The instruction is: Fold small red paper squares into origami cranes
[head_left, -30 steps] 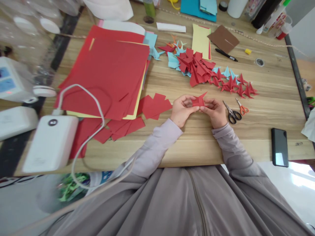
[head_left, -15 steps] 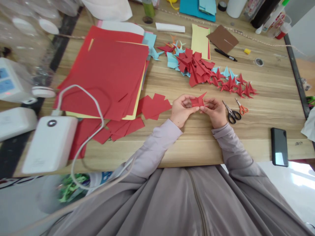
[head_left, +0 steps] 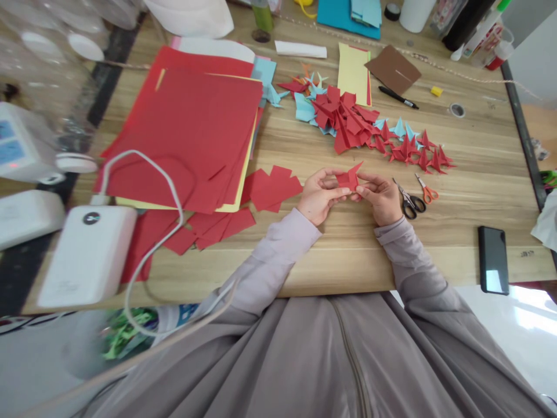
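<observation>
A partly folded red origami crane (head_left: 347, 179) is held between my two hands above the front of the table, one pointed end sticking up to the right. My left hand (head_left: 319, 196) pinches its left side, thumb on the near face. My right hand (head_left: 379, 196) grips its lower right corner between thumb and fingers. Just right of that hand lie black-handled scissors (head_left: 413, 205) and small orange-handled scissors (head_left: 429, 191). Beyond the hands is a heap of red folded paper pieces (head_left: 348, 119), with finished red cranes (head_left: 407, 150) trailing off to its right.
Large red sheets (head_left: 195, 133) are stacked at left, with red paper squares (head_left: 274, 188) beside them. A white power bank (head_left: 89, 255) with a looping cable stands front left. A phone (head_left: 493, 259) lies near the right front edge; a black pen (head_left: 398, 97) lies farther back.
Both hands still hold the red paper. My left fingers and thumb have shifted slightly, and the folded piece shows a little more of its flat face.
</observation>
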Motion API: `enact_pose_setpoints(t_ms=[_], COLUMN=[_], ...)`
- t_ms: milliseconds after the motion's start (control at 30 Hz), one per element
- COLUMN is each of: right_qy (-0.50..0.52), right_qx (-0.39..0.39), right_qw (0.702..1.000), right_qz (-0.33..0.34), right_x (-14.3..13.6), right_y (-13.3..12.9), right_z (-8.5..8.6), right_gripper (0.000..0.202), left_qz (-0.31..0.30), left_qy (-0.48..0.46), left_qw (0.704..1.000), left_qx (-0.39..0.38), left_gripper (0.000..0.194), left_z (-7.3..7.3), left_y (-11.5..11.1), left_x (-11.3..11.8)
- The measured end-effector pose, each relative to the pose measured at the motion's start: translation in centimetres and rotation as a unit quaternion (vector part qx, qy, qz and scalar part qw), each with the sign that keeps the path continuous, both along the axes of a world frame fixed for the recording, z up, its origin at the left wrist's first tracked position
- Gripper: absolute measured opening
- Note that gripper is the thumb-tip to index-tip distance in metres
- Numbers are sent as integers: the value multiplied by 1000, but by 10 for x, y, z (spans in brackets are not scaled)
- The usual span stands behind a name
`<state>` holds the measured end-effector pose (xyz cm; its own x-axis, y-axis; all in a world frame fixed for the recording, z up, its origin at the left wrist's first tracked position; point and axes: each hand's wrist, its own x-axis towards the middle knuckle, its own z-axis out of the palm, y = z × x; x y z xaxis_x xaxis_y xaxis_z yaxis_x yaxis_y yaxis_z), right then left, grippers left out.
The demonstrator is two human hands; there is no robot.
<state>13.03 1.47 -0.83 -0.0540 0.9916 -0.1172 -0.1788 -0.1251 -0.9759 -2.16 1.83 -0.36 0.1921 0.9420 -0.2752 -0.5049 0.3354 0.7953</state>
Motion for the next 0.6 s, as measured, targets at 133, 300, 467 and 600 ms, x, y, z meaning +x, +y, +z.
enact_pose_setpoints(t_ms=[133, 300, 467, 600], right_qy=[16, 22, 39, 41], right_qx=[-8, -13, -11, -24], right_qw=[1000, 1000, 999, 999], right_qz=[2, 11, 3, -16], right_x=[0, 0, -2, -3], right_y=[0, 1, -1, -1], right_z=[0, 1, 3, 3], right_gripper=[43, 43, 40, 35], left_qz=[-1, -4, 7, 27], left_qy=[0, -7, -5, -7], left_qw=[1000, 1000, 1000, 999], left_qx=[1, 3, 2, 16], left_gripper=[46, 45, 45, 44], left_z=[0, 0, -2, -2], left_y=[0, 1, 3, 3], left_x=[0, -1, -2, -1])
